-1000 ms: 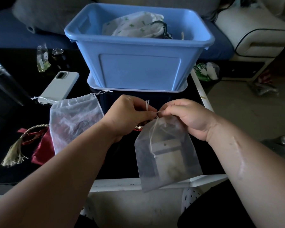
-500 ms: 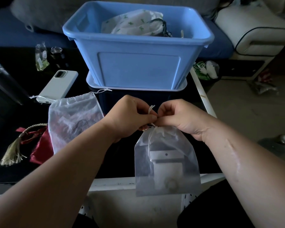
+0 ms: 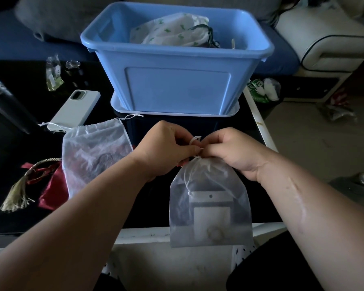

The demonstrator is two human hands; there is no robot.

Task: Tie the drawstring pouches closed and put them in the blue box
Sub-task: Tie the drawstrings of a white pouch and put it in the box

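A sheer white drawstring pouch (image 3: 210,208) with a pale boxy item inside hangs over the table's front edge. Its neck is gathered tight. My left hand (image 3: 166,150) and my right hand (image 3: 231,150) meet above that neck, each pinching the white drawstring (image 3: 194,139), which loops up between my fingertips. The blue box (image 3: 177,87) stands behind my hands on its lid and holds a white pouch with green print (image 3: 168,30). A second sheer pouch (image 3: 95,148) lies on the table to the left, with a red pouch with a gold tassel (image 3: 48,190) beside it.
A white phone (image 3: 76,110) lies left of the box on the black table (image 3: 19,143). A small plastic packet (image 3: 53,74) and a clear bottle (image 3: 2,101) stand further left. A white sofa (image 3: 332,43) and floor clutter (image 3: 263,89) are on the right.
The pouch's mouth has been drawn from open to tightly gathered. My hands came together above it and the pouch now hangs straight down.
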